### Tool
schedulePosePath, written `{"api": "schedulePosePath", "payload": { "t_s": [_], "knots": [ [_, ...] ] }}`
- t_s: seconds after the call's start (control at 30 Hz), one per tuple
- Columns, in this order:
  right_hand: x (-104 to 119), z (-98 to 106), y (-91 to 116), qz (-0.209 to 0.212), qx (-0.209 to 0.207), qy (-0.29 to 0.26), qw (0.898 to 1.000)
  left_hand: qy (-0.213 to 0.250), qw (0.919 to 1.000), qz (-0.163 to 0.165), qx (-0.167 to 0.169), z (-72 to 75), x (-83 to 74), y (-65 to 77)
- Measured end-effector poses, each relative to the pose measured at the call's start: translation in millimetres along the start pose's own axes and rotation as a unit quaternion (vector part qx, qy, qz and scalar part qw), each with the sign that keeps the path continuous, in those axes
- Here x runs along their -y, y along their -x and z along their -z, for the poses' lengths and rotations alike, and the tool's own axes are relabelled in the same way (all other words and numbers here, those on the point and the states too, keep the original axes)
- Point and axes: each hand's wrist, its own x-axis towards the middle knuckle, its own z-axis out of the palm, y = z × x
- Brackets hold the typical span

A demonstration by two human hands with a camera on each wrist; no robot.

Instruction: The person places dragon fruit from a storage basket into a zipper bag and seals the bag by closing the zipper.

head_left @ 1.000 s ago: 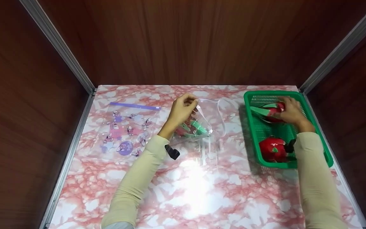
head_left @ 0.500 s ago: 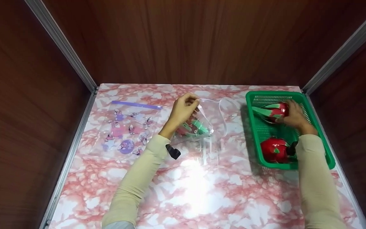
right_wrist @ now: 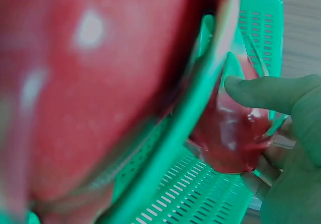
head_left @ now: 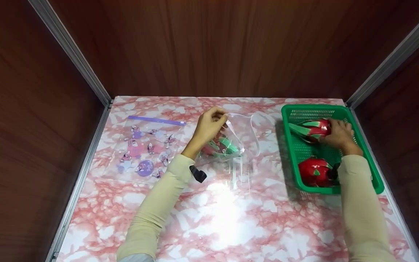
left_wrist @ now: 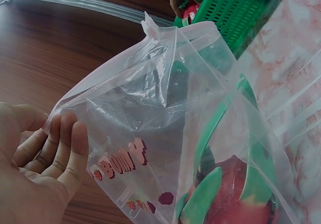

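In the head view my left hand [head_left: 209, 125] pinches the mouth edge of a clear zip bag [head_left: 247, 127] near the table's middle. A red dragon fruit with green scales [left_wrist: 233, 194] lies inside that bag, which hangs partly open in the left wrist view. My right hand [head_left: 340, 135] reaches into the green basket [head_left: 290, 160] and grips another dragon fruit [head_left: 316, 128] at its rounded end, thumb on one side and fingers on the other. That fruit's green tips point left. Nearer the front of the basket lies one more dragon fruit [head_left: 313, 171], large and blurred in the right wrist view.
Left of the hands, a flat clear bag with cartoon prints [head_left: 151, 149] and a purple slider strip [head_left: 156, 120] lies on the marbled table [head_left: 180, 225]. Brown wooden panels [head_left: 209, 47] enclose the back and sides. Bright glare covers part of the tabletop.
My right hand has shifted slightly right and nearer on the fruit, its fingers now around the rounded end. The left hand and the bag stay nearly the same.
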Motion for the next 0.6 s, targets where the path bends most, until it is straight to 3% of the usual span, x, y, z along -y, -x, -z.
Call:
{"api": "schedulePosePath", "payload": {
  "t_s": [0.4,0.6],
  "knots": [
    [-2.2,-2.4,1.2,-0.025,0.002,-0.003,1.0,0.005,1.0,-0.002,-0.001,-0.2,0.3,0.3],
    [-2.5,-3.5,2.0,-0.063,0.035,-0.103,0.992,0.009,1.0,-0.003,0.0,0.0,0.3,0.5]
  ]
}}
